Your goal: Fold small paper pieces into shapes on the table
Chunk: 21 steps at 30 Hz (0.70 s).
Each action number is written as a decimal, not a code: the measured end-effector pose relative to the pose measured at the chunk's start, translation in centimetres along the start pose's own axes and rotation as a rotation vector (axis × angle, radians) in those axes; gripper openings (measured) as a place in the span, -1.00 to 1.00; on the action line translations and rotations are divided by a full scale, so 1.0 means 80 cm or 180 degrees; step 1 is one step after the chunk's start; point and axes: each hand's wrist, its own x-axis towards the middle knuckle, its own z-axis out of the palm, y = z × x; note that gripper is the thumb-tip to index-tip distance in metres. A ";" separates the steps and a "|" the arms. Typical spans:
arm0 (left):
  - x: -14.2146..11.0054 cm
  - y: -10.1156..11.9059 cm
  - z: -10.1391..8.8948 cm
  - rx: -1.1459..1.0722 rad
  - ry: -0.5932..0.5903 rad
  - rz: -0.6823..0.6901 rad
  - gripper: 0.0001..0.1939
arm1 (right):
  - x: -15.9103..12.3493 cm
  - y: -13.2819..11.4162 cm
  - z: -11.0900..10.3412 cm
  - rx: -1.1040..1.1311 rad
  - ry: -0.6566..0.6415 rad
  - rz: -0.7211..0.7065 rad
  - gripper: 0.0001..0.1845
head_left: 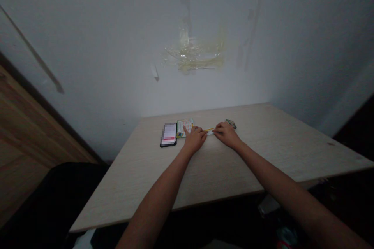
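Between my two hands lies a narrow strip of paper (pixel 209 131), whitish with a yellow upper edge, low over the table. My left hand (pixel 195 137) has its fingertips closed on the strip's left end. At the other end, the fingers of my right hand (pixel 226 134) pinch it. A printed leaflet (pixel 187 123) with coloured pictures lies partly under my left hand. Beside it on the left is a phone (pixel 168 134) with a lit screen. Just behind my right hand sits a small dark, patterned item (pixel 230 123), its kind unclear.
The pale wooden table (pixel 222 171) meets a grey wall (pixel 125 46) at the back. Yellowed tape (pixel 201 60) clings to the wall. A wooden panel (pixel 32 124) and a black object (pixel 58 190) stand left of the table. Dim items show below its front right edge.
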 end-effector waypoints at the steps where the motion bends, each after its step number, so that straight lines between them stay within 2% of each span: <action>1: 0.000 0.001 0.000 -0.0007 0.0008 0.0001 -0.68 | -0.001 -0.002 0.000 -0.0032 -0.0058 0.0001 -0.77; 7: -0.005 0.012 -0.008 -0.0183 -0.0014 -0.0119 -0.69 | 0.001 -0.008 -0.002 -0.0166 -0.0253 0.0233 -0.73; 16: -0.011 0.012 -0.012 -0.0912 -0.0251 -0.0084 -0.73 | 0.002 0.004 0.006 0.0339 -0.0327 0.0196 -0.67; 21: -0.009 0.005 -0.007 -0.0763 0.0005 -0.0329 -0.75 | 0.001 0.004 0.007 0.0524 -0.0387 0.0243 -0.65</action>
